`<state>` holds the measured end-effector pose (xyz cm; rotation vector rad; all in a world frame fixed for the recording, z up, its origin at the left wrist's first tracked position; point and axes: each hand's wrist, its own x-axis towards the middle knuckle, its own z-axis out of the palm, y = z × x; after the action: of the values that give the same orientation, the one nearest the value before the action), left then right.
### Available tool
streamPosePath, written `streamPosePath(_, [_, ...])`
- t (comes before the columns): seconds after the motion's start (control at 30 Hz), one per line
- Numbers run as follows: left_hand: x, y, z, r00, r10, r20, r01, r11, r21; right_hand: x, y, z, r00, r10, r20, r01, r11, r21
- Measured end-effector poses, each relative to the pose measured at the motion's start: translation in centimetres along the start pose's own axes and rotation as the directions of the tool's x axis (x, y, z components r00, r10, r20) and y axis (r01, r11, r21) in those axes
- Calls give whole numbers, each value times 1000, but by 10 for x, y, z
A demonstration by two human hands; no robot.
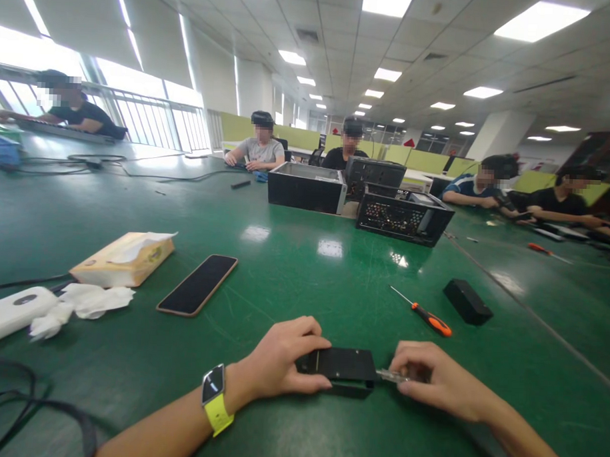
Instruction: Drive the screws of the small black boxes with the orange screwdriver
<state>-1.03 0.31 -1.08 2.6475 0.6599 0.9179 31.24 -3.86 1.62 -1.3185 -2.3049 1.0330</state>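
The person's left hand (293, 355) reaches in from the left, palm down, with the thumb along the near side and the fingers at the far side of a black rectangular metal box (351, 365); it holds the box's left end. This box lies toward the near edge of the green glossy tabletop (283, 281). The right hand (425, 373) is curled, the thumb and fingers pinching a small slim silvery piece (390, 376). Its tip points at the box's right end; whether they touch, one cannot tell.

On the left wrist, a square watch with yellow-green strap (214, 395) shows lit marks, too small to read. The print on the yellow-beige tissue pack (148, 258), toward the tabletop's left edge, is also unreadable; a white tissue comes out of its top. Toward the far edge stand a black-sided open metal case (306, 192) and a black perforated computer case (398, 217), whose contents are unclear.
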Motion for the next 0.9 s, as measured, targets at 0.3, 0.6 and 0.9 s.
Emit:
streamPosePath(0.3, [0, -1, 0, 999, -33, -25, 27, 980, -195, 5, 3, 2, 996, -84, -24, 81, 990, -119])
streamPosePath(0.6, [1, 0, -2, 999, -46, 24, 50, 978, -205, 10, 5, 8, 951, -24, -307, 15, 999, -32])
streamPosePath(0.9, [1, -1, -3, 997, -67, 29, 72, 969, -236, 35, -21, 65, 965, -134, -224, 96, 980, -173])
